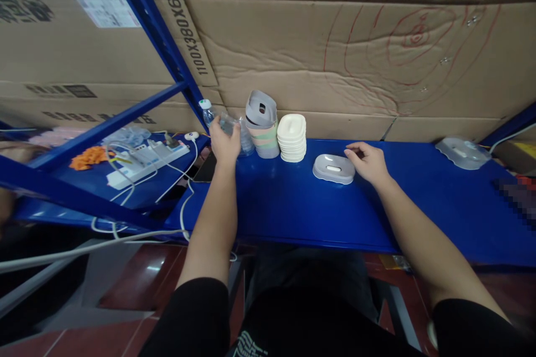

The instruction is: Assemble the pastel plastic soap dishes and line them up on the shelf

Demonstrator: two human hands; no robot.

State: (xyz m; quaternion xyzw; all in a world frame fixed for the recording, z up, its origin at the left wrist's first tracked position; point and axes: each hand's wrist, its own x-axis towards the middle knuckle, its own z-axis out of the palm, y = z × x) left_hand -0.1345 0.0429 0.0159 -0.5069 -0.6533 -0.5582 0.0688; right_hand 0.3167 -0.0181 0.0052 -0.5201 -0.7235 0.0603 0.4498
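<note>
My left hand (225, 144) is at the back left of the blue shelf, its fingers and thumb curved around a clear plastic piece (228, 121). That piece is see-through, so its exact shape is hard to make out. A clear bottle with a white cap (205, 105) stands just behind, and more clear plastic (246, 136) stands to the right of the hand. My right hand (369, 163) hovers by the right end of a grey oval lid (334, 169) with a slot in its top. Its fingers are loosely bent with nothing visible in them; whether they touch the lid I cannot tell.
A leaning stack of grey, green and pink pieces (264, 136) stands beside a cream stack (292, 138). Another grey lid (463, 152) lies at the far right. Leftward are a blue frame post (154, 22), a power strip (146, 164) with cables and orange pieces (92, 158). Cardboard (285, 39) backs the shelf.
</note>
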